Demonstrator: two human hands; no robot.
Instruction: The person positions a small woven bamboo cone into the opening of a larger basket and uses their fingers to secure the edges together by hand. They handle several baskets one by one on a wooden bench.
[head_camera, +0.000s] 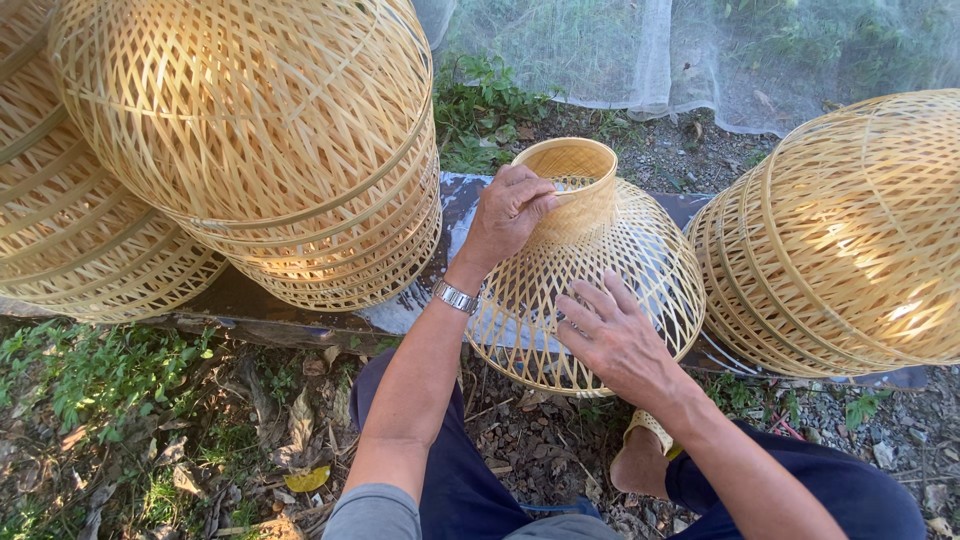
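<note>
Head view: woven bamboo shade (600, 270) lies on a dark board (300, 315) on the ground, between a stack of finished shades (270, 140) and another stack (850, 240). Left hand (510, 215) grip pinched on the shade's narrow neck collar (575, 180). Right hand (615, 335) flat on the shade's flared side, fingers spread, holding nothing. Wristwatch (456, 296) on left wrist. White netting (650, 50) behind.

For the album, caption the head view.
Left hand grips a bamboo shade's collar; right hand steadies its side.
</note>
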